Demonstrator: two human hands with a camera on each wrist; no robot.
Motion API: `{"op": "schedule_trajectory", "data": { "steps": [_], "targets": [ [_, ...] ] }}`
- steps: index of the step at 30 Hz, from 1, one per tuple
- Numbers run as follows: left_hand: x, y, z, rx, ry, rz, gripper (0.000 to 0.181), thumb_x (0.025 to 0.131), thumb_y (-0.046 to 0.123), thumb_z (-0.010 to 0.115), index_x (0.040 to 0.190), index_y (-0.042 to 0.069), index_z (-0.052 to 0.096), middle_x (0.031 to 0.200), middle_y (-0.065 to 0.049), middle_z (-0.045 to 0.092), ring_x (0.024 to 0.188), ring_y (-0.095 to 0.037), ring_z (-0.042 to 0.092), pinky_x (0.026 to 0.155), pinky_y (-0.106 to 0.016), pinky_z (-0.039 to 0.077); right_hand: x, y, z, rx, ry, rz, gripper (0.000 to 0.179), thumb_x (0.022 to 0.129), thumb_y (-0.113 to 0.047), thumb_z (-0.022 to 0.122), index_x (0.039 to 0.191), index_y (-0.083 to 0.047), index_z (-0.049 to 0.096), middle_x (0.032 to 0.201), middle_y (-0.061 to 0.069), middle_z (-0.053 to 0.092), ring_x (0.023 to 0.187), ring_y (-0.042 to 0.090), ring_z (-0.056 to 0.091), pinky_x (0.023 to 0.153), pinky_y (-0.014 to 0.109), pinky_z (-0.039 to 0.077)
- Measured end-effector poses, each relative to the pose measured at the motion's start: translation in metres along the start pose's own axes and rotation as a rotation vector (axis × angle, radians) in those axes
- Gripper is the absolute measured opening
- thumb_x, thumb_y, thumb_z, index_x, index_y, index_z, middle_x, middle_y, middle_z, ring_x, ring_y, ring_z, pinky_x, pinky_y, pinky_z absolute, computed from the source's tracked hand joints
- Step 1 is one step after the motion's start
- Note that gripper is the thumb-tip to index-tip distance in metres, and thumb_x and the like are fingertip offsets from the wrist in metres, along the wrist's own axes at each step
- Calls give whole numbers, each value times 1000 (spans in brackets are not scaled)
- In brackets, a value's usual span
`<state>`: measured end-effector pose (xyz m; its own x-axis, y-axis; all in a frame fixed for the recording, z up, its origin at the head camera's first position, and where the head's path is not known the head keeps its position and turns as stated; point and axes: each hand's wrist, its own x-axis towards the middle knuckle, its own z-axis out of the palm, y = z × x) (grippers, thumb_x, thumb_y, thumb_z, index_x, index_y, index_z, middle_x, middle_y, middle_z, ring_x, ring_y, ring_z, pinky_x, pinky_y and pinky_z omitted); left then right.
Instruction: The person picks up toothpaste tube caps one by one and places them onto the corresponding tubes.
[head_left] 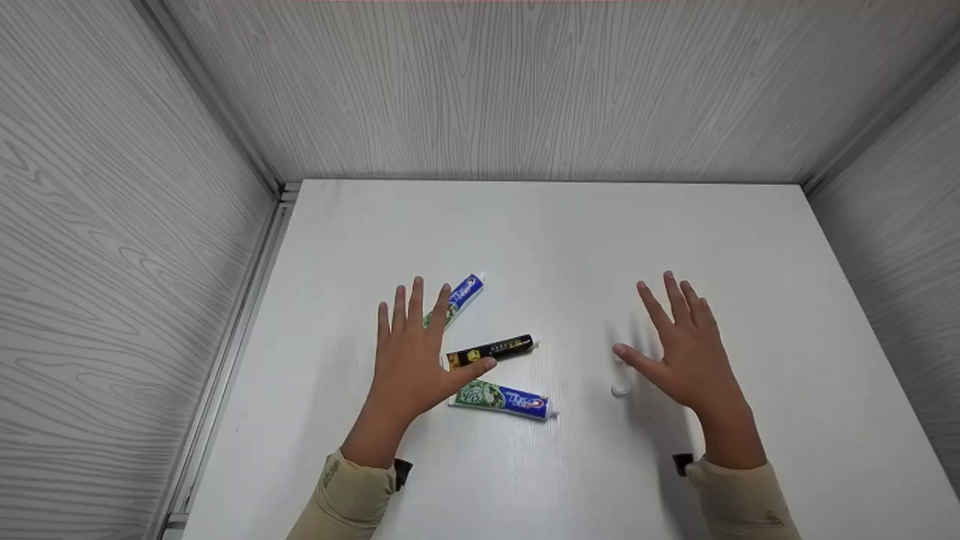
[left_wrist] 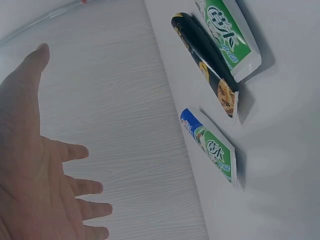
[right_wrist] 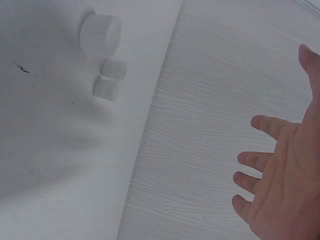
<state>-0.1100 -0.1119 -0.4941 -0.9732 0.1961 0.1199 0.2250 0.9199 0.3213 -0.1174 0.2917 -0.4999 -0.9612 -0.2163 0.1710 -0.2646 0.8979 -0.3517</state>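
And here's the black tube [head_left: 495, 349], glossy, flat at its crimped tail and swelling to a rounded shoulder with a narrow pale tip, lying on the smooth white bench [head_left: 540, 232]. Just beyond it, angled away, one green-and-blue tube [head_left: 466, 291]; on its near side, a second green-and-blue tube [head_left: 506, 400], same flattened tail, same printed skin. The left hand [head_left: 409, 371] is up over the black tube's tail end, fingers straight and fanned wide, thumb out, holding nothing at all! Well to the right of the black tube, the right hand [head_left: 686, 367] mirrors it: fingers spread, palm bare, no grip on anything. Between that hand and the black tube sit matte white cylinders, one wide cylinder [right_wrist: 100, 35] and two small cylinders [right_wrist: 115, 70], all short and round. Beige cloth sleeves [head_left: 352, 495] at both wrists, and past the black tube rises a grey panel [head_left: 525, 90] with wavy wood grain.
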Motion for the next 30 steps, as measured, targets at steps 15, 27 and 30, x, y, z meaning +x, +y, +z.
{"op": "schedule_trajectory", "data": {
  "steps": [15, 27, 30],
  "targets": [
    [-2, 1, 3, -80, 34, 93, 106, 89, 84, 59, 167, 16, 37, 174, -19, 28, 158, -43, 34, 128, -61, 27, -2, 3, 8, 58, 81, -44, 80, 100, -48, 71, 167, -20, 37, 170, 21, 35, 149, 50, 40, 113, 73, 35],
    [-8, 3, 12, -134, 39, 137, 96, 91, 77, 65, 160, 14, 48, 167, -18, 40, 151, -40, 45, 121, -59, 39, -8, 4, 12, 87, 83, -36, 72, 101, -45, 72, 160, -12, 48, 156, 22, 53, 138, 47, 53, 107, 68, 44],
    [-10, 3, 14, -119, 38, 156, 95, 91, 76, 66, 159, 12, 50, 166, -18, 43, 150, -40, 47, 120, -59, 41, -9, 5, 13, 92, 96, -55, 71, 98, -43, 76, 156, -10, 53, 151, 22, 57, 134, 46, 57, 105, 66, 47]
  ]
}}
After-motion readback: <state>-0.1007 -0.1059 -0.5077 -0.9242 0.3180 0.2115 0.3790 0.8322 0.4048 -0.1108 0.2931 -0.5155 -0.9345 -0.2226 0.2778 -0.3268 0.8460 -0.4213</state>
